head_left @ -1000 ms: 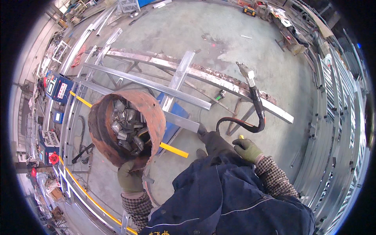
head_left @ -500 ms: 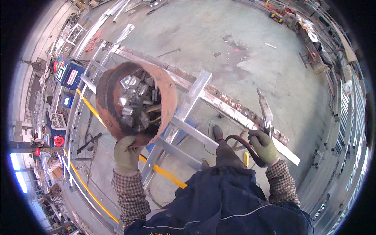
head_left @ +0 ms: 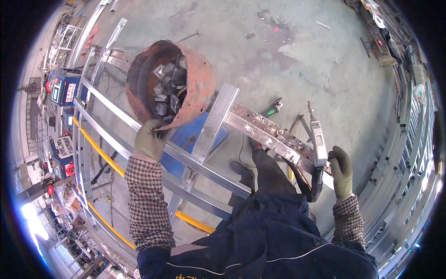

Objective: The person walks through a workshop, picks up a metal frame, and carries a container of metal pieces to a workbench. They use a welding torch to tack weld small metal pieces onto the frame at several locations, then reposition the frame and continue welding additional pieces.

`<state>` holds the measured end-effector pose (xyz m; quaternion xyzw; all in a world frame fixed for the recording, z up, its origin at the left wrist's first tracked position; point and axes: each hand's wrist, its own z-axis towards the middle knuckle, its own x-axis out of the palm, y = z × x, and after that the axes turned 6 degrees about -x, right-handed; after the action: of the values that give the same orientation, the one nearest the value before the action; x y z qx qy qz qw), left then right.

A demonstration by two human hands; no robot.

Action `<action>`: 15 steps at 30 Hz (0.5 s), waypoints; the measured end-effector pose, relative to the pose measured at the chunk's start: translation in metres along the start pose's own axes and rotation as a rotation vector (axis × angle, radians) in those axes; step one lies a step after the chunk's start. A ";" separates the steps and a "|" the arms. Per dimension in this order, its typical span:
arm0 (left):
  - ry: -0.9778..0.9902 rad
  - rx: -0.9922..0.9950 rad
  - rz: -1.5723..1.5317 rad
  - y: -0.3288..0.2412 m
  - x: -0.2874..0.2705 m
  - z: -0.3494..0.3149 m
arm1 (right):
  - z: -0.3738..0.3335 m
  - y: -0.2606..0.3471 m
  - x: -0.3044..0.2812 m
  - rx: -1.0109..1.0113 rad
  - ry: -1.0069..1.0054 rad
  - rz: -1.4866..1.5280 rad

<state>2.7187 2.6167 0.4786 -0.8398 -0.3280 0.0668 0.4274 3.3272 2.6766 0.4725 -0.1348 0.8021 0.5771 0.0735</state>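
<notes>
My left hand (head_left: 149, 142), in a pale green work glove, grips the near rim of a rusty round metal bucket (head_left: 202, 79). The bucket tilts toward me over a frame of metal bars, and several shiny metal pieces (head_left: 169, 83) lie inside it. My right hand (head_left: 342, 172), gloved too, is apart from everything, with its fingers loosely bent and nothing in them. Just left of it a handheld welding gun (head_left: 318, 144) with a black grip rests on the perforated beam (head_left: 274, 132), nozzle pointing away from me.
Silvery metal bars (head_left: 216, 123) form a frame before me, with a blue box (head_left: 195, 132) beneath. An angle grinder (head_left: 273, 109) lies beyond the beam. A yellow hose (head_left: 100, 151) runs at left, near a blue machine (head_left: 64, 88). Long metal profiles (head_left: 399, 172) are stacked at right.
My right hand has moved right, away from the welding gun and its cable. The bucket, still in my left hand, shows less of its inside. The view has shifted, bringing the grinder into sight.
</notes>
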 end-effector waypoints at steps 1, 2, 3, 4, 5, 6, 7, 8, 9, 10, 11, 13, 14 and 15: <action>0.016 -0.009 -0.016 -0.001 -0.003 0.004 | -0.001 -0.001 0.003 -0.045 0.063 -0.049; 0.013 -0.031 0.011 -0.002 -0.005 0.009 | -0.003 0.000 0.006 -0.071 0.110 -0.117; -0.022 -0.035 0.118 -0.002 -0.007 0.011 | -0.004 0.002 0.009 0.012 0.148 -0.166; 0.001 -0.082 0.040 -0.003 -0.007 0.012 | -0.003 0.005 0.014 -0.031 0.168 -0.198; -0.011 -0.114 0.043 -0.004 -0.006 0.012 | -0.002 0.008 0.019 -0.073 0.184 -0.239; -0.060 -0.155 0.081 -0.006 -0.005 0.011 | 0.001 0.010 0.026 -0.114 0.202 -0.280; -0.019 -0.153 0.101 -0.008 -0.002 0.009 | 0.004 0.012 0.032 -0.151 0.206 -0.271; -0.015 -0.159 0.154 -0.010 0.001 0.006 | 0.007 0.013 0.040 -0.125 0.179 -0.268; -0.039 -0.184 0.219 -0.014 0.005 0.004 | 0.011 0.012 0.047 -0.129 0.155 -0.271; -0.037 -0.193 0.231 -0.017 0.009 0.002 | 0.014 0.011 0.053 -0.162 0.144 -0.265; -0.062 -0.224 0.258 -0.022 0.013 0.002 | 0.017 0.009 0.059 -0.203 0.115 -0.323; -0.043 -0.231 0.349 -0.031 0.019 0.002 | 0.021 0.005 0.067 -0.131 0.079 -0.297; -0.075 -0.273 0.352 -0.035 0.021 0.004 | 0.022 0.003 0.069 -0.114 0.065 -0.281; -0.107 -0.303 0.362 -0.039 0.021 0.004 | 0.024 0.001 0.071 -0.112 0.061 -0.280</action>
<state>2.7144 2.6486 0.5092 -0.9347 -0.2005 0.1368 0.2597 3.2582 2.6901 0.4461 -0.2669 0.7438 0.6006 0.1212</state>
